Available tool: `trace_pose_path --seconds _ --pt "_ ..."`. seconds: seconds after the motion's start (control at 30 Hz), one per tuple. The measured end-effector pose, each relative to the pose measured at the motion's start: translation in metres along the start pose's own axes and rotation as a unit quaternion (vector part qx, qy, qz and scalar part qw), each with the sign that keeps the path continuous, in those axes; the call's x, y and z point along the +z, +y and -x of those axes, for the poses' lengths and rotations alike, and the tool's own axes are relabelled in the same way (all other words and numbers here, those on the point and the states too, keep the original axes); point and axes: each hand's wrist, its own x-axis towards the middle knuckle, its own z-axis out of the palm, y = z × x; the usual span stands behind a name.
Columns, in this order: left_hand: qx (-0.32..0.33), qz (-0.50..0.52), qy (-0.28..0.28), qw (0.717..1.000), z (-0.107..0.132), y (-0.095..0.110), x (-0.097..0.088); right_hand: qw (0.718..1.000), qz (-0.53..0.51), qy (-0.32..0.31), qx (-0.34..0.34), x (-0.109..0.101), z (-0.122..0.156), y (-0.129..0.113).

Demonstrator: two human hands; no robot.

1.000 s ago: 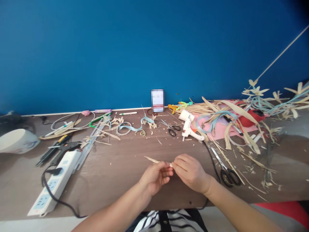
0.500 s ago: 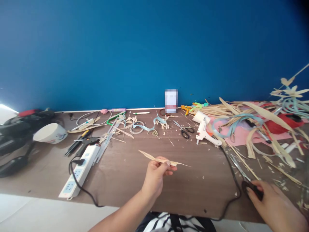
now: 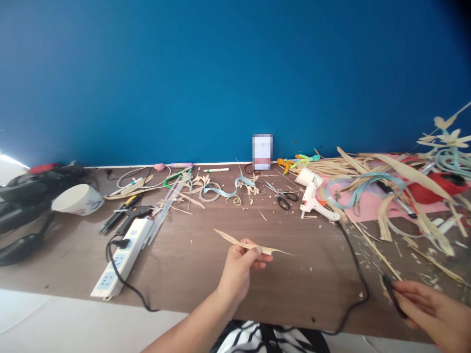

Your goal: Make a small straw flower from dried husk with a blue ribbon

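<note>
Your left hand [image 3: 237,274] is pinching a pale dried strip [image 3: 228,238] between thumb and fingers, holding it over the worktop [image 3: 184,277], about midway between its front and back edges. Toward the right end of the front edge, your right hand [image 3: 429,309] is gripping black-handled scissors [image 3: 395,300], fingers closing around the handle; the blades are barely showing. A white power strip [image 3: 125,260] is lying near the front edge's left part, while a white glue gun [image 3: 312,203] is resting nearer the back edge.
</note>
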Motion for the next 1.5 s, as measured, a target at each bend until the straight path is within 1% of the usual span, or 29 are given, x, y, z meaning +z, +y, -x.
trace_pose_path --seconds 0.03,0.07,0.13,0.2,0.3,0.4,0.53,0.63,0.8,0.9,1.1,1.3,1.5 --pt "-0.01 0.009 0.003 1.0 -0.001 0.0 0.0 0.994 -0.072 -0.064 0.048 0.004 0.008 -0.012" --pt "-0.02 0.021 0.007 1.0 -0.001 0.0 0.0 0.981 -0.127 -0.12 0.088 0.011 0.016 -0.025" --pt "-0.042 0.053 0.016 0.998 -0.002 0.001 0.0 0.957 -0.201 -0.196 0.077 0.027 0.033 -0.055" --pt "-0.06 0.082 0.023 0.995 -0.003 0.0 0.001 0.924 -0.225 -0.304 0.055 0.046 0.045 -0.082" --pt "-0.074 0.103 0.021 0.992 -0.003 -0.002 0.001 0.906 -0.248 -0.342 0.032 0.069 0.052 -0.107" --pt "-0.075 0.101 0.019 0.992 -0.001 -0.006 0.001 0.904 -0.235 -0.356 0.002 0.081 0.048 -0.117" --pt "-0.065 0.076 0.01 0.995 0.002 -0.009 0.001 0.91 -0.22 -0.351 -0.008 0.087 0.042 -0.124" --pt "-0.061 0.07 0.007 0.996 0.004 -0.012 0.001 0.906 -0.229 -0.355 -0.016 0.091 0.04 -0.125" --pt "-0.07 0.077 0.004 0.995 0.005 -0.014 0.002 0.89 -0.259 -0.375 0.003 0.095 0.037 -0.123" --pt "-0.076 0.075 0.001 0.994 0.004 -0.015 0.003 0.887 -0.266 -0.378 0.017 0.095 0.037 -0.123" --pt "-0.079 0.065 -0.001 0.995 0.004 -0.015 0.004 0.899 -0.248 -0.36 0.012 0.099 0.04 -0.123" --pt "-0.079 0.06 -0.002 0.995 0.004 -0.017 0.002 0.899 -0.251 -0.359 -0.014 0.104 0.041 -0.118" --pt "-0.089 0.045 0.003 0.995 0.002 -0.021 -0.003 0.91 -0.223 -0.349 -0.008 0.106 0.043 -0.12"
